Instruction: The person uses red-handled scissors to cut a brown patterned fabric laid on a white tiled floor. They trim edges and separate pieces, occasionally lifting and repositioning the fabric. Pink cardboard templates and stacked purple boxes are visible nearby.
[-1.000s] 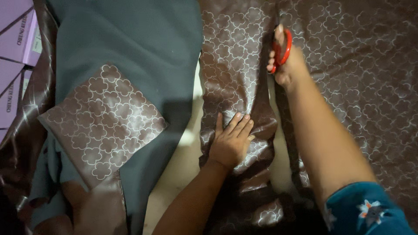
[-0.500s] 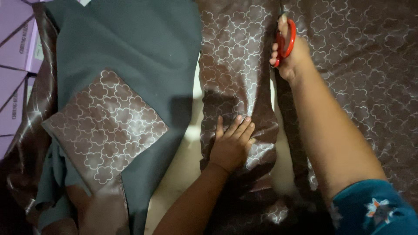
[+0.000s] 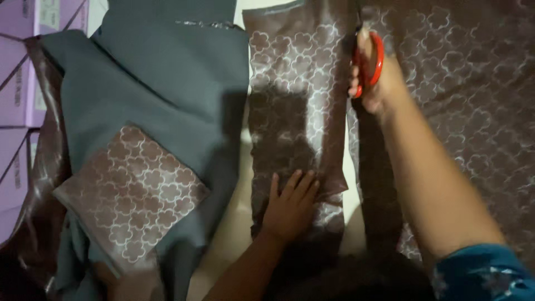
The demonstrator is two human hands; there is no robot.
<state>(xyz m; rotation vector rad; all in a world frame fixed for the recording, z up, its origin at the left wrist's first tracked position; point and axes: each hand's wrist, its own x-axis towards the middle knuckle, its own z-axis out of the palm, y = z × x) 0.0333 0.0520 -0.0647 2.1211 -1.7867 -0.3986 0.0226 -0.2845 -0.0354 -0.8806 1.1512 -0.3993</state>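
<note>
Right along the brown patterned strip (image 3: 298,111), which runs lengthwise away from the person, the left hand (image 3: 290,206) lies flat with fingers spread, pinning its near end. Far end, right edge: the right hand (image 3: 374,78) is clamped round red-handled scissors (image 3: 369,64), blades pointing away up the cut line, so that hand's nearer the uncut part. Left of the strip there's grey cloth (image 3: 161,95) with a folded patterned piece (image 3: 131,195); right side has the wider brown fabric (image 3: 473,111)

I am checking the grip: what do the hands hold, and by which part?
The right hand holds red-handled scissors by the handle loops. The left hand holds nothing; it presses flat on the brown patterned fabric strip.
</note>
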